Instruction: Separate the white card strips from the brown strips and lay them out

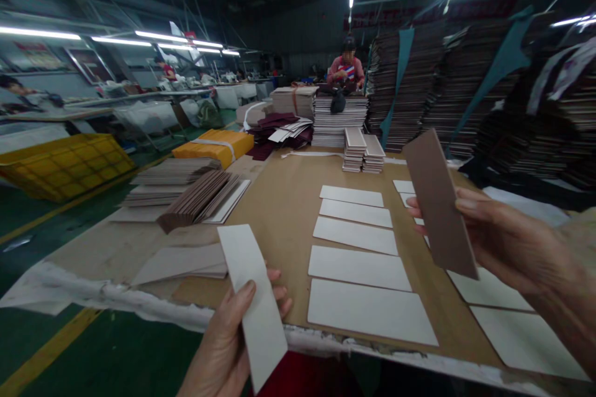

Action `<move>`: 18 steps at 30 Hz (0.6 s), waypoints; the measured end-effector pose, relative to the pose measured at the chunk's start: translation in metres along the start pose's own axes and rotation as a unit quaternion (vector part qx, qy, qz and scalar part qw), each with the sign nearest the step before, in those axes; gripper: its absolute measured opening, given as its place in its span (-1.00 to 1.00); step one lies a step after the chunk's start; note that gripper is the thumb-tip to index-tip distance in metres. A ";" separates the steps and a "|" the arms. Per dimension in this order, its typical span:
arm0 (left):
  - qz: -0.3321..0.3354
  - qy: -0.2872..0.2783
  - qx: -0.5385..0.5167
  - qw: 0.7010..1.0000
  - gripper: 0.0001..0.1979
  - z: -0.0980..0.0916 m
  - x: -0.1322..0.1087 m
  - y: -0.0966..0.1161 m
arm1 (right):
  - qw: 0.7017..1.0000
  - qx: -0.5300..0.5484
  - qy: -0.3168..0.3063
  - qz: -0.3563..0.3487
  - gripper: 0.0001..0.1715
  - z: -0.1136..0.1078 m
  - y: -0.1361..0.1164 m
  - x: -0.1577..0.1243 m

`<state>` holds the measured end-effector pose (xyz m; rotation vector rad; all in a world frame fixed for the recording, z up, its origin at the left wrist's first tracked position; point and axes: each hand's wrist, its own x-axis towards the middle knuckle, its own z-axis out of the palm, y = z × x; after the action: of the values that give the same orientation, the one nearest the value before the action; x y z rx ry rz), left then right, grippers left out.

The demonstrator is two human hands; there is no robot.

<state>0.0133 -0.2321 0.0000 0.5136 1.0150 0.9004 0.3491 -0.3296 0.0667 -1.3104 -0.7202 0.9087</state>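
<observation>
My left hand (233, 329) grips a white rectangular panel (255, 310), thumb across its face and fingers behind, above the table's front edge. My right hand (503, 236) holds a brown rectangular panel (440, 205) upright and tilted, thumb on one side and fingers behind. Between the hands, a column of several white panels (358, 267) lies flat on the brown tabletop (279, 198). A second column of white panels (521, 335) lies at the right, partly hidden by my right hand and the brown panel.
Stacked brown panels (200, 195) and loose grey sheets (186, 260) lie at the left of the table. Small panel stacks (355, 149) stand at the far edge. Beyond are a yellow bundle (218, 146), tall dark stacks (419, 87), a yellow crate (69, 164) and a seated person (345, 71).
</observation>
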 end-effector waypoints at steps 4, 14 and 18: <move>-0.027 -0.010 -0.002 1.000 -0.68 0.004 0.006 -0.005 | 0.999 0.021 -0.016 0.047 -0.54 0.001 0.021 0.011; -0.027 0.039 -0.020 0.999 -0.62 0.012 0.012 -0.005 | 0.986 0.096 -0.047 0.126 -0.50 0.002 0.063 0.029; -0.062 0.040 -0.021 0.997 -0.62 0.006 0.018 -0.008 | 0.984 0.112 -0.029 0.138 -0.36 0.000 0.065 0.031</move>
<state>0.0260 -0.2213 -0.0116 0.3766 1.0869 0.8361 0.3547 -0.3008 0.0007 -1.2036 -0.4699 1.2196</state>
